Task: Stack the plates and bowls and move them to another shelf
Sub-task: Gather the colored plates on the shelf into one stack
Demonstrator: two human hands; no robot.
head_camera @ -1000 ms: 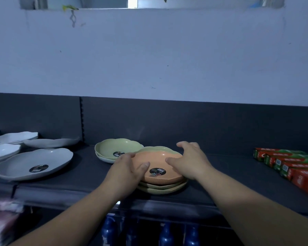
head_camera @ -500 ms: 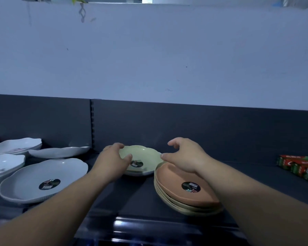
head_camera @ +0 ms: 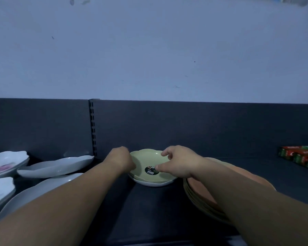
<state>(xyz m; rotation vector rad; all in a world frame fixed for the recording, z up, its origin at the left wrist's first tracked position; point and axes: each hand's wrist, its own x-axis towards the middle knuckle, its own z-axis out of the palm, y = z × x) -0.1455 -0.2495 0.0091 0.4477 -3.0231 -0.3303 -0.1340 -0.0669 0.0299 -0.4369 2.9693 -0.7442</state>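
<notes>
Head camera: both hands reach a green bowl (head_camera: 149,158) nested in a white bowl (head_camera: 153,183) on the dark shelf (head_camera: 149,210), likely to add it to the plate stack (head_camera: 199,196) just beside it. The left hand (head_camera: 122,162) covers the bowl's near-left rim, and I cannot tell whether its fingers grip. The right hand (head_camera: 178,163) has its fingers (head_camera: 164,153) loosely curled above the bowl, holding nothing.

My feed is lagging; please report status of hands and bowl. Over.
Left hand at green bowl's left rim, grip hidden. Right hand curled over it, contact unclear. Plate stack close right.

left hand (head_camera: 120,160) fingers hidden | orange stack (head_camera: 197,190) behind right forearm (head_camera: 247,206) | boxes (head_camera: 299,157) cropped
</notes>
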